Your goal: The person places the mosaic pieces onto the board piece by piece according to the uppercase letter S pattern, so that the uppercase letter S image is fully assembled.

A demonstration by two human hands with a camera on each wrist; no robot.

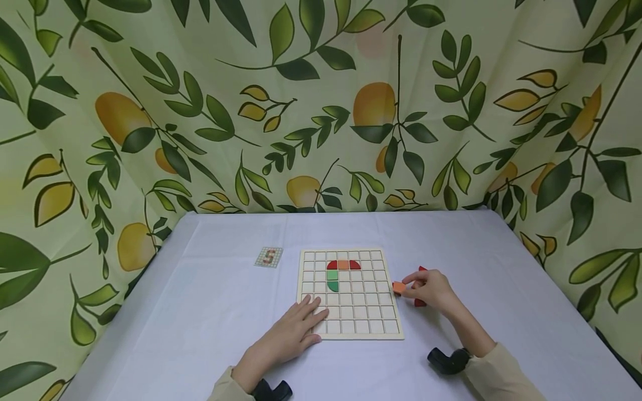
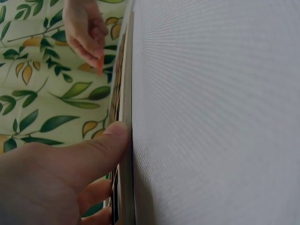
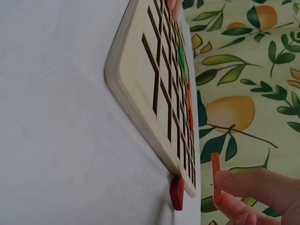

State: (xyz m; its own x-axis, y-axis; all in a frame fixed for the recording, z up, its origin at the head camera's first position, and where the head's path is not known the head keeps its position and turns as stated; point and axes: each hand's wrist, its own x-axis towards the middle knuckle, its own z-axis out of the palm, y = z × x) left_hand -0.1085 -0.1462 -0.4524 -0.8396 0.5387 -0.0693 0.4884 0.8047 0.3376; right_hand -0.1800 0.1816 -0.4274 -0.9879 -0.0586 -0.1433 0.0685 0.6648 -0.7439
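Observation:
A wooden grid board (image 1: 351, 329) lies on the table. In its upper rows sit two red rounded tiles, one of them the left red tile (image 1: 332, 265), with an orange square (image 1: 343, 264) between them. Below the left one come a green square (image 1: 332, 275) and a green rounded tile (image 1: 333, 286). My left hand (image 1: 291, 332) rests spread on the board's lower left corner, its thumb (image 2: 105, 145) along the near edge. Just off the right edge, my right hand (image 1: 433, 289) pinches an orange square tile (image 3: 216, 177) between thumb and finger.
Red tiles, such as the near red tile (image 1: 420, 302), lie on the table around my right hand. A small card (image 1: 269, 257) with a printed grid pattern lies left of the board. Patterned curtain (image 1: 321, 111) hangs behind the white table (image 1: 200, 312).

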